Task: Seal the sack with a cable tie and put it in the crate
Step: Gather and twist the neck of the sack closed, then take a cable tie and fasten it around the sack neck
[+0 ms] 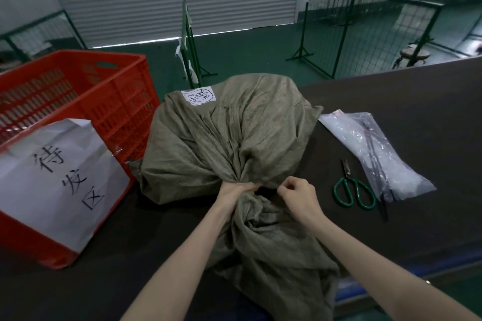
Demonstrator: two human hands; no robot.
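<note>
A full olive-green woven sack lies on the dark table, with a white handwritten label near its far end. Its neck is gathered toward me, and the loose mouth fabric spreads out below my arms. My left hand grips the bunched neck from the left. My right hand pinches at the neck from the right, fingers curled. A dark strip, likely a black cable tie, shows between my hands around the neck. The red plastic crate stands to the left of the sack, with a white paper sign on its near wall.
Green-handled scissors lie on the table right of my hands. Beside them is a clear plastic bag holding black cable ties. Green wire fence panels and a roller shutter stand beyond the table.
</note>
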